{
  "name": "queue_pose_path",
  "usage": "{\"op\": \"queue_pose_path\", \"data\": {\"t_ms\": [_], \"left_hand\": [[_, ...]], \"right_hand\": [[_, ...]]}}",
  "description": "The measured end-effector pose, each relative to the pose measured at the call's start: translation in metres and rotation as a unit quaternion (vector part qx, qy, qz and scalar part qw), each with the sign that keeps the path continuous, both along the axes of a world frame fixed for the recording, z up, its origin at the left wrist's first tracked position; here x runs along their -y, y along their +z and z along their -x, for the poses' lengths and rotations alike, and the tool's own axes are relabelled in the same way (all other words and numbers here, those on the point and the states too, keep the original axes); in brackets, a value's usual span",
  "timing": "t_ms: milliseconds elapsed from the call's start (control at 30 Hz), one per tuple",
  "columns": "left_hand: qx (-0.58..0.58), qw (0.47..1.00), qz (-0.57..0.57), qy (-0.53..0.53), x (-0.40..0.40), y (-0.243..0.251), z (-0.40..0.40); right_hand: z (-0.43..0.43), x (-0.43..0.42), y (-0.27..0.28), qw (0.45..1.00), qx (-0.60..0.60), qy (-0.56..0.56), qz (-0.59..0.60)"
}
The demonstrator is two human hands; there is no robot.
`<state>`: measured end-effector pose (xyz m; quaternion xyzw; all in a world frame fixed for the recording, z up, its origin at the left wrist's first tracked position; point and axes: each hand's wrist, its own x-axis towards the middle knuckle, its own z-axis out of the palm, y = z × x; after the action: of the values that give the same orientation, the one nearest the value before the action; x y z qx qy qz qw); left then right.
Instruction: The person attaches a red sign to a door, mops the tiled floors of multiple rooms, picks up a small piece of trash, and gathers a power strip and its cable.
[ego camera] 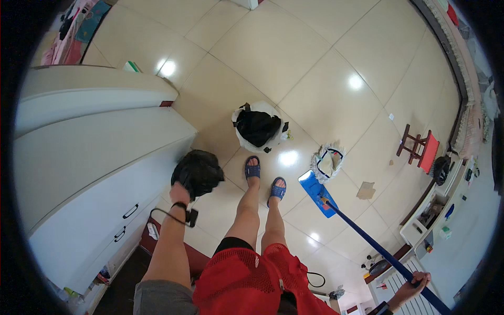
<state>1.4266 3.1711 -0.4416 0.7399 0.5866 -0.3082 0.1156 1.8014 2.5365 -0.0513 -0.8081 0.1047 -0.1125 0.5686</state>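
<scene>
My left hand (180, 193) is closed on the top of a full black plastic bag (201, 171), beside the white drawer cabinet. At the lower right, my right hand (411, 289) grips the dark blue pole (366, 238) of a flat mop. The pole slants down to a blue mop plate (311, 185) lying on the floor. Touching the plate's far end is a white fringed mop pad (327, 165), seemingly off the plate. Ahead of my feet stands a white bin (245, 142) with a black plastic liner (258, 126) spread inside it.
The white cabinet (110, 134) borders my left side. On the tiled floor (291, 71) lie a piece of brown cardboard (366, 190) and a small white scrap (391, 116). A folding stool with a red seat (429, 151) stands at the right, near a white desk (456, 220).
</scene>
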Motion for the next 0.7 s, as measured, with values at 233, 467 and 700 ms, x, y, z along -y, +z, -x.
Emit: {"op": "queue_pose_path", "data": {"t_ms": [233,467,700], "left_hand": [[0.114,0.945,0.137,-0.276,0.030,-0.122,-0.168],[0.063,0.920,0.061,-0.382,0.052,-0.190,-0.208],[0.056,0.928,0.091,-0.358,0.005,-0.154,-0.127]], "right_hand": [[-0.010,-0.067,0.000,0.993,0.025,-0.080,0.085],[0.000,-0.057,0.003,0.991,0.022,-0.106,0.073],[0.027,0.006,0.018,0.999,0.006,-0.040,-0.003]]}}
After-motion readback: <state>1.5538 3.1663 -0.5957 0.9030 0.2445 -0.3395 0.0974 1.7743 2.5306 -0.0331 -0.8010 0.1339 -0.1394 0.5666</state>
